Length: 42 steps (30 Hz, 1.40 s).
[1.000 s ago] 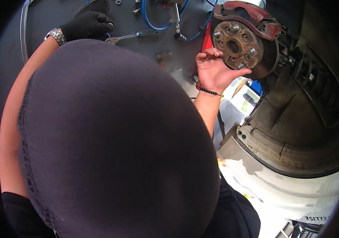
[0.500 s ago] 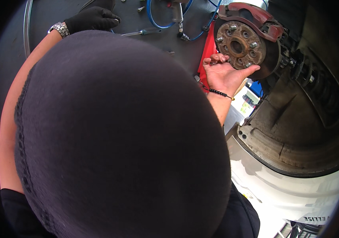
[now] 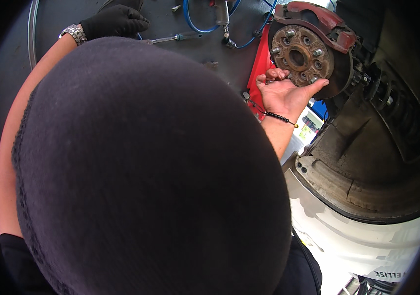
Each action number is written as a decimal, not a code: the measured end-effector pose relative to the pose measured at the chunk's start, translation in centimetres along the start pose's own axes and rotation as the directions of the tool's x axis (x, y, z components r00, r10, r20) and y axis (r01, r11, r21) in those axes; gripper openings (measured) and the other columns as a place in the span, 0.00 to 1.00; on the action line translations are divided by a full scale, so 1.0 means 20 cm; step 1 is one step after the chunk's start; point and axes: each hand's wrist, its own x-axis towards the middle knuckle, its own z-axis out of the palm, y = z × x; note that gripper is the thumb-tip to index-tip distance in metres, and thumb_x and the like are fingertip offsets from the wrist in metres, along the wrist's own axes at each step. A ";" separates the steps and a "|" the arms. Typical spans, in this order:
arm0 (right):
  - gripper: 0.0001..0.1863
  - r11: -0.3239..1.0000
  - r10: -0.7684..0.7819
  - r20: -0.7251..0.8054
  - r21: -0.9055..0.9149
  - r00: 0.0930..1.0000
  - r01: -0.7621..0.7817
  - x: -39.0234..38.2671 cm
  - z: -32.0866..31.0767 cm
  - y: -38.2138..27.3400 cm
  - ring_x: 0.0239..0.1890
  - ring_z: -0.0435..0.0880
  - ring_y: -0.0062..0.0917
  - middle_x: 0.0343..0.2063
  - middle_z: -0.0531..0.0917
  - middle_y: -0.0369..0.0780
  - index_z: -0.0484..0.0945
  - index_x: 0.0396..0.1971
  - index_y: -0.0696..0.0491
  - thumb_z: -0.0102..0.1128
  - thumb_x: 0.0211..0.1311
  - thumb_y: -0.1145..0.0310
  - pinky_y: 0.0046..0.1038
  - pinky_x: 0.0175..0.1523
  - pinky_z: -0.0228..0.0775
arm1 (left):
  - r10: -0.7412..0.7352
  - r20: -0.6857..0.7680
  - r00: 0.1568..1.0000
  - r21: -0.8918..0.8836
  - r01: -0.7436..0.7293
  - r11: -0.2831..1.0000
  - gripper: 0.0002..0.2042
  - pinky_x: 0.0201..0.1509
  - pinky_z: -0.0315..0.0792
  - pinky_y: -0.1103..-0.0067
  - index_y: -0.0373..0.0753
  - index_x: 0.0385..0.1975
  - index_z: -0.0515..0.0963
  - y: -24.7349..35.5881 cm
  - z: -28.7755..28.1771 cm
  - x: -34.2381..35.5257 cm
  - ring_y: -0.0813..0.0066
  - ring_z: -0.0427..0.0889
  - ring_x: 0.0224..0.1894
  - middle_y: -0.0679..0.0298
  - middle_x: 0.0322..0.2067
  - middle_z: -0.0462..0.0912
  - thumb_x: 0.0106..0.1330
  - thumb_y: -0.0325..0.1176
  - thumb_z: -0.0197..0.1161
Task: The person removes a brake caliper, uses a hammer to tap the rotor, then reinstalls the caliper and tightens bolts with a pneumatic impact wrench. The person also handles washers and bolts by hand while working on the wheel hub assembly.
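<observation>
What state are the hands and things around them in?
Right hand, bare, partly open
Left hand, gloved, fingers curled
Wheel hub, rusty, studs exposed
Brake disc, mounted
Brake caliper, mounted
Air hose, looped
Air tool, hose attached
Hand tool, lying, partly hidden
Bead bracelet, worn
Wristwatch, worn

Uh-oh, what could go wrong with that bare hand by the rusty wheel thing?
The bare right hand is at the lower edge of the rusty brown, round metal hub, so the silver metal studs sticking out might scrape the skin. The black beaded bracelet on that wrist could snag on one. The looped blue hose nearby might get tangled too.
</observation>
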 end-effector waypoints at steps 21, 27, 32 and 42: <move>0.50 0.999 0.016 -0.043 -0.037 0.999 -0.017 -0.01 0.01 -0.03 0.33 0.65 0.27 0.27 0.66 0.35 0.62 0.32 0.53 0.49 0.45 0.13 0.38 0.46 0.57 | 0.035 0.035 0.999 0.036 -0.036 0.999 0.21 0.55 0.78 0.73 0.33 0.57 0.79 0.02 0.01 -0.02 0.66 0.86 0.47 0.49 0.51 0.84 0.72 0.42 0.63; 0.52 0.982 -0.134 0.060 0.140 0.989 0.125 -0.05 0.03 0.27 0.33 0.73 0.31 0.31 0.78 0.43 0.74 0.37 0.59 0.41 0.53 0.15 0.34 0.44 0.67 | 0.255 0.071 0.964 0.278 -0.265 0.923 0.21 0.58 0.75 0.73 0.37 0.60 0.78 0.02 0.00 -0.04 0.66 0.84 0.51 0.51 0.52 0.85 0.69 0.36 0.65; 0.22 0.996 0.069 0.464 0.011 0.883 -0.083 -0.13 0.36 0.61 0.45 0.80 0.26 0.43 0.81 0.36 0.75 0.53 0.55 0.55 0.74 0.52 0.32 0.50 0.70 | 0.360 0.096 0.928 0.079 -0.367 0.927 0.22 0.54 0.76 0.71 0.37 0.59 0.78 0.46 0.00 -0.07 0.65 0.84 0.49 0.55 0.47 0.86 0.64 0.32 0.69; 0.20 0.857 -0.251 0.327 0.513 0.911 0.051 -0.23 0.46 0.34 0.47 0.79 0.17 0.48 0.83 0.32 0.74 0.61 0.51 0.60 0.72 0.67 0.28 0.54 0.67 | 0.777 0.203 0.596 0.614 -0.695 0.373 0.23 0.35 0.77 0.67 0.51 0.56 0.81 1.14 0.05 0.09 0.58 0.83 0.33 0.62 0.33 0.83 0.56 0.35 0.71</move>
